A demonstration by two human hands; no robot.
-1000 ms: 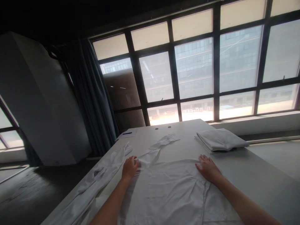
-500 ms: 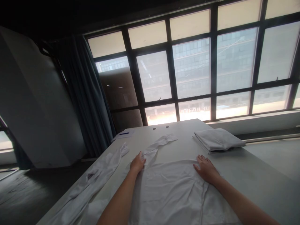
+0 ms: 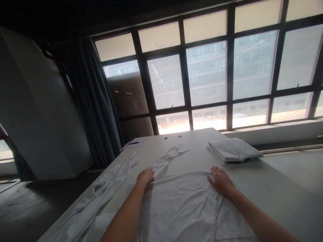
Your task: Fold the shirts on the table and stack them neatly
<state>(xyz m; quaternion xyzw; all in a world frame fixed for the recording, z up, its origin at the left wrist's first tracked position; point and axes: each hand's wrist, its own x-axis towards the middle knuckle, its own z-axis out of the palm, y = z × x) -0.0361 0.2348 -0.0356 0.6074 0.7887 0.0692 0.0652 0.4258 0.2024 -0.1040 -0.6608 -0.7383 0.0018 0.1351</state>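
Observation:
A white garment lies spread over the table in front of me, its cloth creased on the right side. A narrow sleeve-like strip reaches from its upper left corner toward the far end. My left hand is closed on the cloth at that corner, its fingertips partly hidden. Flat on the upper right edge rests my right hand, fingers stretched and thumb apart. Left of my left forearm lies more crumpled white cloth, running along the table's left side.
A folded stack of white cloth sits on the white table beyond my right hand. Paper with a dark blue pen lies at the far left corner. A dark curtain hangs behind, beside large windows.
My left hand has shifted slightly left, and the garment's upper left corner has moved with it. My right hand stays nearly in place.

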